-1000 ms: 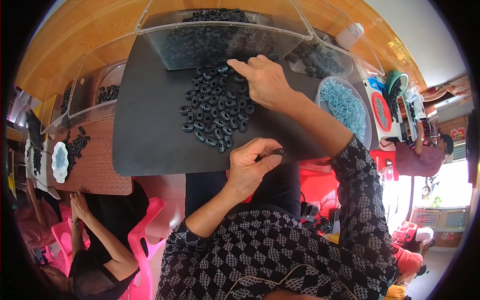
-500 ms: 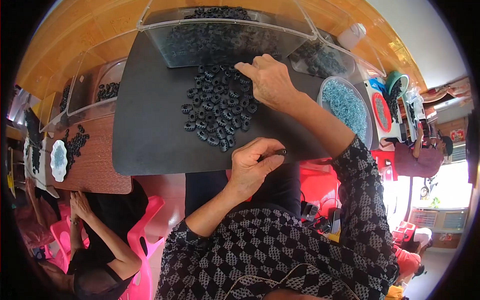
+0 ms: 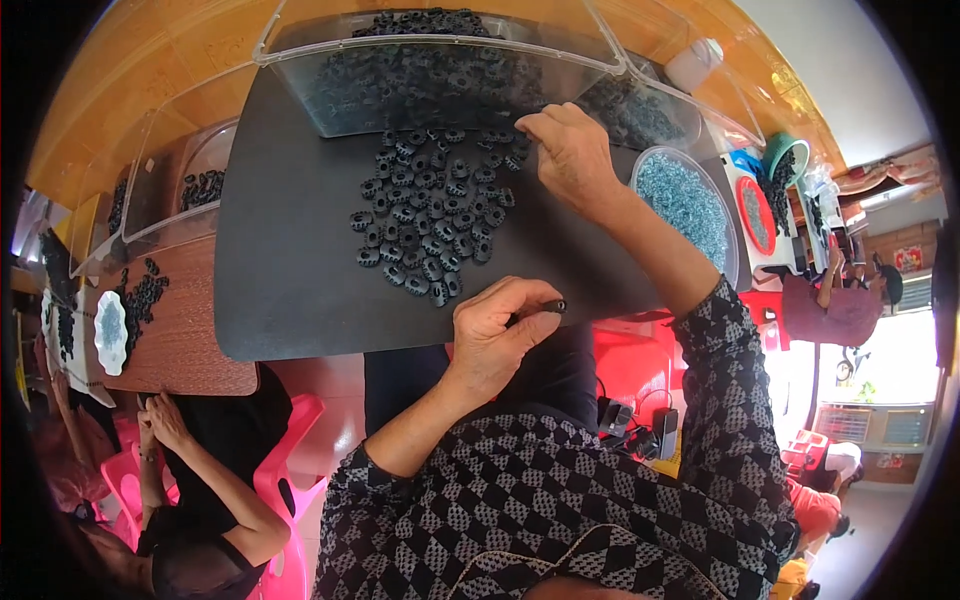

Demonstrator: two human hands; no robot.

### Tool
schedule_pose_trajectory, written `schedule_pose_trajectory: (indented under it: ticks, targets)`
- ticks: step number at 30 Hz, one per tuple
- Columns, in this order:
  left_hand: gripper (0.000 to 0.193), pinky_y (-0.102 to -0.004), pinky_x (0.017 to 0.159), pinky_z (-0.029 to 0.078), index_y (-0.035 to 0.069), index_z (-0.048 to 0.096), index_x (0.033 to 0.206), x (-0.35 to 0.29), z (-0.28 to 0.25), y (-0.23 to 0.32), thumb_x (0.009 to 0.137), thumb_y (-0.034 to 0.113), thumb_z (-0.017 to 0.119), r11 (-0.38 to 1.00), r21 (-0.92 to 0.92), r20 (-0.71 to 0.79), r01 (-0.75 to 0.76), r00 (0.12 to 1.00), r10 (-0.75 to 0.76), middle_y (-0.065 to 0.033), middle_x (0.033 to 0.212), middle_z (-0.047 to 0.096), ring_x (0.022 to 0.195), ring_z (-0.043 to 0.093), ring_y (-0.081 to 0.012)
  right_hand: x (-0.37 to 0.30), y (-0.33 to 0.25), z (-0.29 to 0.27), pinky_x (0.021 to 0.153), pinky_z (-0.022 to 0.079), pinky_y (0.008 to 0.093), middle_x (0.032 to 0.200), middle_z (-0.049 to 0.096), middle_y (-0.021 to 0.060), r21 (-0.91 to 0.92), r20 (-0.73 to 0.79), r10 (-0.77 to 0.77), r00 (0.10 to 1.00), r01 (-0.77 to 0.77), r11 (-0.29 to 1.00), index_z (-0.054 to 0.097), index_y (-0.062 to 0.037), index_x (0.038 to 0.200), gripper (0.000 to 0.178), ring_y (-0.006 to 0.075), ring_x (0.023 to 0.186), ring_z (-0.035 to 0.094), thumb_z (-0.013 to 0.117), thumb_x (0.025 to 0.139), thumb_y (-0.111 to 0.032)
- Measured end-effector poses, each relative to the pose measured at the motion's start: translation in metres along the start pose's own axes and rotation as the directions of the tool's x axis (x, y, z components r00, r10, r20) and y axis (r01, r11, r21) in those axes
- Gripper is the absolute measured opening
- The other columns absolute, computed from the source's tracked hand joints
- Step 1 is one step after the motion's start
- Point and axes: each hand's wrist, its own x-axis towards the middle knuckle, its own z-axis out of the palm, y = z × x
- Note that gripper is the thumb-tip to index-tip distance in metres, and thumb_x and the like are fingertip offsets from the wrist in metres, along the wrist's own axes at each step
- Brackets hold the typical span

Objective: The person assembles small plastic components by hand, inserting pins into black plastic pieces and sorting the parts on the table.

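Note:
My left hand [image 3: 500, 328] is closed near the front edge of the dark table, pinching a small black plastic piece [image 3: 560, 306] between thumb and fingers. One end of it pokes out past the fingertips. Beyond it, a loose pile of small black toothed plastic pieces [image 3: 430, 215] is spread on the tabletop. My right hand [image 3: 575, 155] hovers by the pile's far right corner, close to the front wall of the clear bin. Its thumb and fingers are pressed together; whether anything is between them is hidden.
Along the far edge stands a clear plastic bin [image 3: 440, 42] filled with black pieces. To the right is a round tub [image 3: 735, 240] of shiny bluish coils. A brown table [image 3: 190, 330] adjoins on the left, with a person sitting at it. More people are at the far right.
My right hand has pulled back from the pile toward the right. The left hand keeps its pinch on the black piece. The whole view has shifted slightly.

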Motion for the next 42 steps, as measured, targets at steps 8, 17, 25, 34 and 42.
schedule_pose_trajectory:
  ticks: [8,17,25,34,42]
  targets:
    - [0.015,-0.0171,0.050,0.039,-0.003,0.061,0.094,0.000,-0.001,-0.006,0.080,0.000,0.065,0.992,0.037,0.015,-0.124,0.992,0.124,-0.0013,0.077,0.057,0.058,0.049,-0.0041,0.004,-0.015,0.002,0.062,0.043,0.0360,0.072,0.051,0.0079,-0.121,0.057,-0.118,0.991,0.124,0.985,0.062,-0.0107,0.100,0.040,0.0266,0.073,0.051,0.055,0.063,0.004]
    - [0.017,-0.0178,0.062,0.041,-0.003,0.062,0.094,0.003,-0.002,-0.008,0.078,0.000,0.067,0.988,0.065,-0.001,-0.141,0.990,0.142,-0.0007,0.080,0.058,0.070,0.051,-0.0056,-0.002,-0.009,0.000,0.063,0.042,0.0363,0.072,0.053,0.0108,-0.209,0.193,-0.089,0.977,0.129,0.969,0.064,-0.0079,0.090,0.027,0.0265,0.074,0.051,0.060,0.063,-0.008]
    - [0.018,-0.0178,0.064,0.042,-0.004,0.062,0.094,0.004,-0.003,-0.010,0.078,0.000,0.067,0.988,0.058,-0.002,-0.145,0.989,0.146,-0.0011,0.082,0.059,0.071,0.052,-0.0057,0.001,-0.004,0.004,0.064,0.043,0.0359,0.070,0.054,0.0114,-0.253,0.231,-0.104,0.967,0.163,0.954,0.066,-0.0067,0.077,0.015,0.0271,0.073,0.052,0.060,0.063,-0.008]
    - [0.018,-0.0182,0.066,0.041,-0.004,0.062,0.095,0.005,-0.004,-0.013,0.078,0.001,0.067,0.990,0.042,0.000,-0.133,0.991,0.133,-0.0005,0.083,0.058,0.072,0.051,-0.0057,-0.009,-0.003,0.001,0.062,0.043,0.0356,0.072,0.053,0.0090,-0.205,0.160,-0.082,0.984,0.115,0.972,0.064,-0.0088,0.076,0.019,0.0259,0.073,0.050,0.055,0.062,0.000]
    - [0.019,-0.0177,0.066,0.040,-0.004,0.062,0.096,0.006,-0.004,-0.013,0.078,0.002,0.068,0.992,0.027,0.009,-0.124,0.992,0.124,-0.0009,0.083,0.058,0.072,0.050,-0.0056,-0.014,0.000,-0.002,0.065,0.045,0.0360,0.076,0.055,0.0091,-0.102,0.141,-0.008,0.990,0.023,0.994,0.064,-0.0074,0.089,0.030,0.0274,0.077,0.052,0.056,0.063,0.004]
